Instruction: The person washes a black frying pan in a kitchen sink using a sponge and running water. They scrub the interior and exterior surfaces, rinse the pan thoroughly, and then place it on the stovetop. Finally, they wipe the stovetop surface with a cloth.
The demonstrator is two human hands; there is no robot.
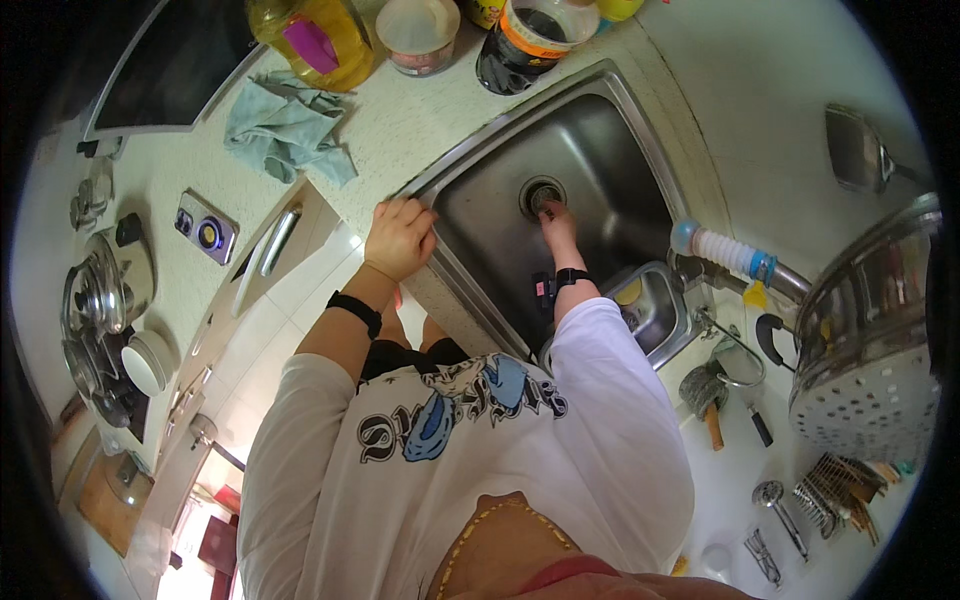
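Note:
My right hand (557,223) reaches down into a stainless steel sink (480,202). Its fingertips are at the drain strainer (541,196), pinched at the near edge of it; the fingers partly hide the drain. At the sink's left front corner, my left hand (402,234) rests on the metal rim with its fingers curled together. Both wrists wear black bands. A small dark device (541,289) shows beside the right wrist.
A small side basin (651,307) with a yellow item adjoins the sink, near the faucet with a ribbed extension hose (724,249). A teal cloth (289,127), a phone (207,227), an oil jug (315,45) and a dark jar (521,56) stand or lie on the counter. A perforated steel pot (862,405) is at right.

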